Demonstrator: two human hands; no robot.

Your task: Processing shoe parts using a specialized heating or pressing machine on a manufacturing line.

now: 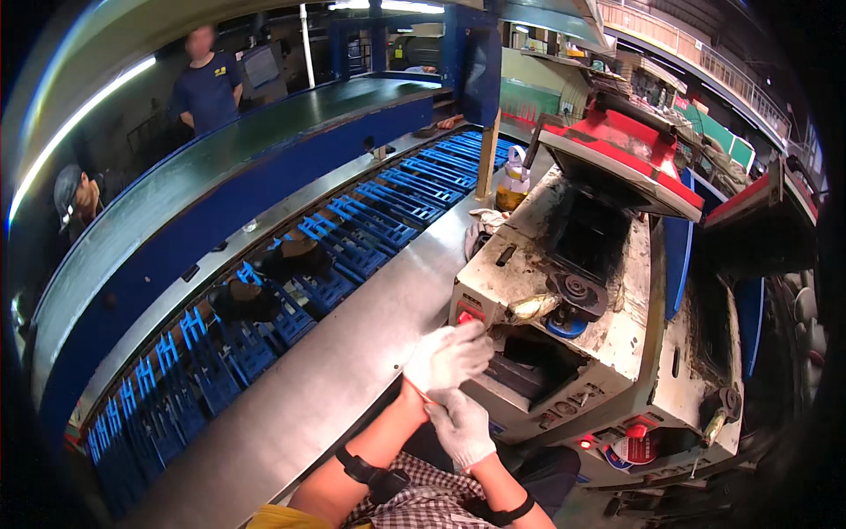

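Two gloved hands, touching at the left wrist. Left hand [448, 354]: raised over the front edge of the bench [352, 353], fingers loosely spread, grasping nothing, near a red knob [465, 317]. Right hand [463, 429]: below it, thumb and fingers pinched on the orange-edged cuff [417, 389] of the left glove.

Step in hand, as judged: fitting of the left glove. Next move calls for a firm, even draw on the cuff, the left wrist held steady, then a release.

One cream machine [564, 353], just right of the hands, its red lid [608, 145] raised. One second machine [683, 388], beyond it to the right. One line of blue racks [379, 216] behind the bench, two dark pieces [298, 259] [240, 301] upon it, kind unclear. One bottle [513, 181], amber contents, behind the first machine's left corner.
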